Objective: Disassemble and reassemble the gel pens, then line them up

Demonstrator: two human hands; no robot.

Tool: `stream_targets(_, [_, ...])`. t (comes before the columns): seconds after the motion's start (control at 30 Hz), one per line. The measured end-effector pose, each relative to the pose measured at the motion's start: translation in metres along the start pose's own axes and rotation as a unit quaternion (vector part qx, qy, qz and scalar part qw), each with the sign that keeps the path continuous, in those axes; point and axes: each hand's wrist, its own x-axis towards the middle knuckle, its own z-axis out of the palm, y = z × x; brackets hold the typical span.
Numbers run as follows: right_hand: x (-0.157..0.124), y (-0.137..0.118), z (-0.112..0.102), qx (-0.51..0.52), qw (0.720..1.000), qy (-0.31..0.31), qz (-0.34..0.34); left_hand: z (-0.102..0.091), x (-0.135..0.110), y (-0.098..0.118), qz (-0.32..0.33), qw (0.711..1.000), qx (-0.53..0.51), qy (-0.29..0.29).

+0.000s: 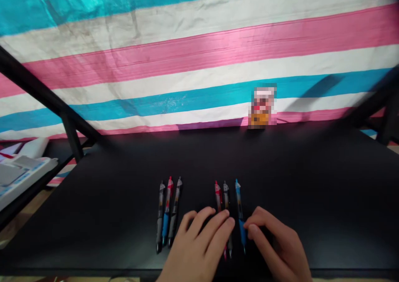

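My left hand (202, 242) lies palm down with its fingers stretched out, over the middle of a red pen (217, 192) and a black pen (226, 194). Just right of these is a blue pen (239, 201), lying nearly parallel to them. At its blue grip, my right hand (277, 240) has thumb and forefinger brought together, the forefinger tip against the pen's right side. To the left of my left hand, two black-gripped pens lie on either side of a red-topped pen with a blue grip (165, 228). My palms hide part of the table.
The black tabletop (131, 161) carries a small blurred-out item (262, 107) at its back edge. Behind hangs a striped sheet (187, 37). Black metal bars slope at both sides. A white tray-like object (28, 174) stands at far left.
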Motion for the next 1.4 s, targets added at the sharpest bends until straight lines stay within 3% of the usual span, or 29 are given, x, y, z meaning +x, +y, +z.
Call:
stream_targets(0.17, [0.000,0.001,-0.001,0.017,1.000,0.023,0.007,0.015,-0.009,-0.001,-0.063,0.998,-0.006,0.023])
stream_targets(0.43, [-0.002,0.000,0.001,0.026,0.999,0.017,0.023,0.016,-0.009,-0.009,0.006,0.998,0.023,0.057])
stream_targets(0.5, [-0.001,0.002,0.002,0.015,1.000,0.020,-0.003,0.019,-0.008,-0.009,0.021,0.997,0.010,0.080])
stream_targets(0.67, [0.006,0.009,0.006,-0.023,0.985,-0.015,-0.168,0.029,-0.004,-0.004,0.028,0.986,0.001,0.163])
stream_targets(0.73, [0.009,0.008,0.006,-0.014,0.983,-0.036,-0.180,0.030,-0.004,-0.003,0.019,0.986,0.006,0.167])
stream_targets(0.87, [0.015,-0.003,0.003,-0.009,0.985,-0.037,-0.170,0.024,-0.005,-0.001,-0.005,0.988,0.011,0.157])
stream_targets(0.97, [0.019,-0.008,0.001,-0.050,0.982,-0.057,-0.172,0.017,-0.006,-0.002,0.013,0.988,0.022,0.151])
stream_targets(1.1, [0.014,-0.002,0.001,-0.030,0.984,-0.054,-0.168,0.013,-0.013,-0.008,0.033,0.988,0.022,0.151])
stream_targets(1.3, [0.001,0.004,-0.006,-0.007,0.998,-0.045,-0.042,0.019,-0.032,-0.016,0.009,0.982,0.001,0.189])
stream_targets(1.4, [0.001,0.002,-0.007,0.005,0.998,-0.058,-0.028,0.017,-0.038,-0.010,-0.041,0.979,0.008,0.199])
